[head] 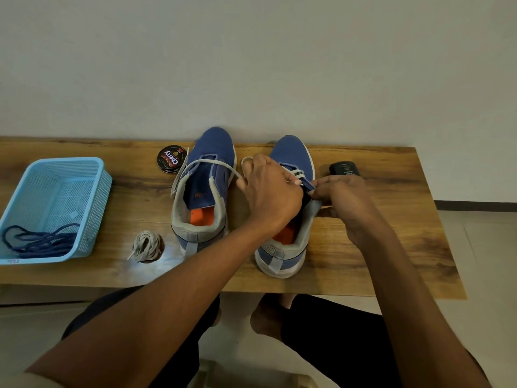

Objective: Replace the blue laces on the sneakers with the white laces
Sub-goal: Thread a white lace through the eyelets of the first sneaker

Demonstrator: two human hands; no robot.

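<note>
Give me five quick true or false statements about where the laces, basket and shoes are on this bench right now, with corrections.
1. The blue laces lie in the light blue basket. True.
2. A bundled white lace lies inside the basket. False: it lies on the wooden bench, between the basket and the left sneaker.
3. Both hands work at the right sneaker. True: left hand, right hand.
4. The shoe polish tin stands right of both sneakers. False: it is left of them.
5. The left sneaker is fully laced. False: one white lace hangs loosely across it.
</note>
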